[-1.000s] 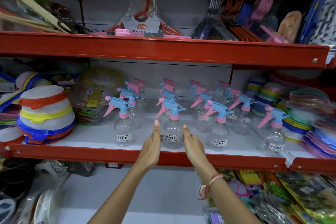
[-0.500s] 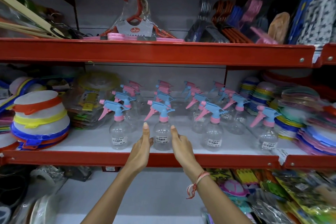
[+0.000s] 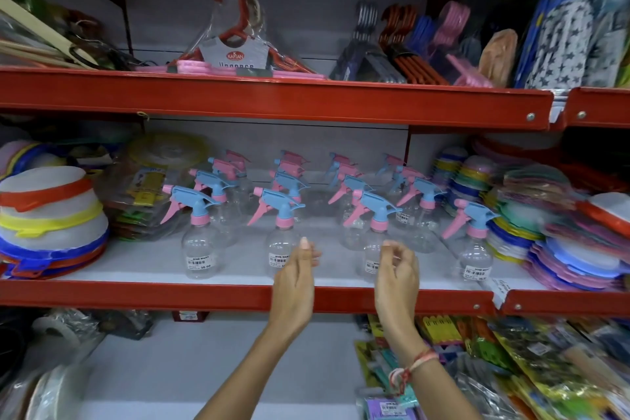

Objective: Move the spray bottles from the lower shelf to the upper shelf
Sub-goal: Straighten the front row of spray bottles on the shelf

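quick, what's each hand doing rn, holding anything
Left hand: open, empty, beside a front spray bottle.
Right hand: fingers loosely curled, empty.

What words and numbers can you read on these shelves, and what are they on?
"KAPTAN": red oval logo on the grey card of the red hanger pack.
"35.00": white price sticker on the leftmost front clear plastic spray bottle.
Other bottle stickers, the larger word under the logo and the bottom-shelf packets: too blurred to read.

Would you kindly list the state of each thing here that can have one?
Front-row spray bottles: upright, empty, capped, on the middle shelf.
Left hand: open, beside a bottle, not gripping.
Right hand: fingers loosely curled, holding nothing.
Hanger pack: sealed, on the shelf above.
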The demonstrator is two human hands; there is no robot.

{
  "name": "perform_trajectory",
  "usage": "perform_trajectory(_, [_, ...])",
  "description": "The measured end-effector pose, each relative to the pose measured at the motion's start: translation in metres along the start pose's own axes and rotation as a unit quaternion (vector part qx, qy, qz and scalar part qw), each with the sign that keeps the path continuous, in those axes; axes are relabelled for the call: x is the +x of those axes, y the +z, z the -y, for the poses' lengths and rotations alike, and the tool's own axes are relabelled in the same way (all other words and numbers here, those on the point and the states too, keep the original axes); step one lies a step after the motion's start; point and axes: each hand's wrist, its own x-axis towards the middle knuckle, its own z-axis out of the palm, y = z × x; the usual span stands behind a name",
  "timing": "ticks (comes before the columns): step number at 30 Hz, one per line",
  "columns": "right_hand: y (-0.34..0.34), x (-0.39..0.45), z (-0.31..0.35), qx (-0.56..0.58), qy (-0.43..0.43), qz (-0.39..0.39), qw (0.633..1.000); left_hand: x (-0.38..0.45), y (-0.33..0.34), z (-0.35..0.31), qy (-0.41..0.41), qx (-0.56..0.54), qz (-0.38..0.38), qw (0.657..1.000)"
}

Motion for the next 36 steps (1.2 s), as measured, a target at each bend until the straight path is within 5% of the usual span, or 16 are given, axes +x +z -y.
perform_trajectory(5, [-0.023,0.024,-0.012,-0.041,0.071,0.064,0.995,-0.002,0.042,-0.007,-0.084,0.031,0.142,0.986])
perform_trajectory(9, [-0.033,0.032,-0.011,-0.058,0.089,0.125,0.986,0.001,0.059,-0.015,-0.11,0.045,0.177,0.977])
perform_trajectory(33, [-0.018,0.022,-0.003,-0.103,0.051,0.189,0.975,0.006,0.052,-0.003,-0.093,0.057,0.138,0.984])
perform_trajectory(36, [-0.022,0.021,-0.006,-0.082,0.027,0.148,0.985,0.001,0.057,-0.004,-0.051,0.06,0.083,0.993])
